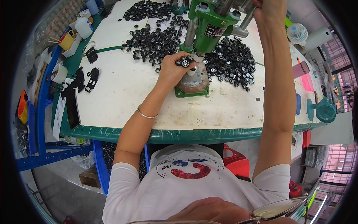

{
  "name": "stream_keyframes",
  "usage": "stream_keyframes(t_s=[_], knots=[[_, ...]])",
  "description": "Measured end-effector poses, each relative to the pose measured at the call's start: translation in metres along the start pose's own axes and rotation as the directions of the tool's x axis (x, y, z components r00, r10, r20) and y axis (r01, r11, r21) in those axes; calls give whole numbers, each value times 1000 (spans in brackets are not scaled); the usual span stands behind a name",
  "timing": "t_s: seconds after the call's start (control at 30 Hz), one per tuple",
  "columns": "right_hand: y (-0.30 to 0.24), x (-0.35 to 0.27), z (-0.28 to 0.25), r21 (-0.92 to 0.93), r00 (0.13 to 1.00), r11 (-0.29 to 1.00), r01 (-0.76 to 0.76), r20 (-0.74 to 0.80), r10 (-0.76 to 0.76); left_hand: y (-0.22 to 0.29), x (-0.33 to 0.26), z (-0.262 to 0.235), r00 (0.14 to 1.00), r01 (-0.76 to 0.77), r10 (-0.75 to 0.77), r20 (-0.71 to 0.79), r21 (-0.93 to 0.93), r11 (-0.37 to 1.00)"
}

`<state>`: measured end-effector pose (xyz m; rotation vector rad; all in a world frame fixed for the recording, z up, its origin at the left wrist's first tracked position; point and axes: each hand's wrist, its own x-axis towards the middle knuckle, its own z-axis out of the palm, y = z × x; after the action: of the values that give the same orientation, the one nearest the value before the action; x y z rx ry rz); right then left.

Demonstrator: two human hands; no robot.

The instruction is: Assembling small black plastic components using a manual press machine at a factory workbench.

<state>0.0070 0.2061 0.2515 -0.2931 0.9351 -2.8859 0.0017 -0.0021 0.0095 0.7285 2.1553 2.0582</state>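
Several small black toy wheels with silver spokes [185,63] are gathered in the fingers of my left hand [170,72]. That hand is closed, beside the white tip of a green hand press [208,39] and just above its base plate [191,89]. A small white post [192,72] stands on the plate under the tip. Up at the top edge, my right hand [271,14] is wrapped round the press's metal lever [247,18], partly cut off by the picture's edge. Whether a wheel sits between tip and post is hard to make out.
Loose wheels lie in a pile [233,61] right of the press; wheels with thin axles form another pile [153,43] to its left. Black plastic parts [91,80] and a phone [72,108] lie at the left. A blue bin [101,164] stands below the table edge [179,135].
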Motion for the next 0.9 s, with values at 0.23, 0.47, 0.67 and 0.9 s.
stream_keyframes(t_s=[0.23, 0.47, 0.67, 0.9], knots=[[46, -11, 15, -680, 647, 430, 594, 87, -757, 1, -2, 0, 998, -62, 63, -12, 42, 997], [41, -6, 15, -720, 682, 454, 525, 37, -730, 4, -2, 0, 997, -73, 73, -8, 53, 996], [49, -11, 13, -678, 631, 417, 605, 90, -770, -1, -2, -3, 998, -61, 61, -12, 37, 997], [51, -45, -8, -531, 516, 245, 811, 454, -726, -5, -2, 2, 996, -86, 87, -35, 32, 996]])
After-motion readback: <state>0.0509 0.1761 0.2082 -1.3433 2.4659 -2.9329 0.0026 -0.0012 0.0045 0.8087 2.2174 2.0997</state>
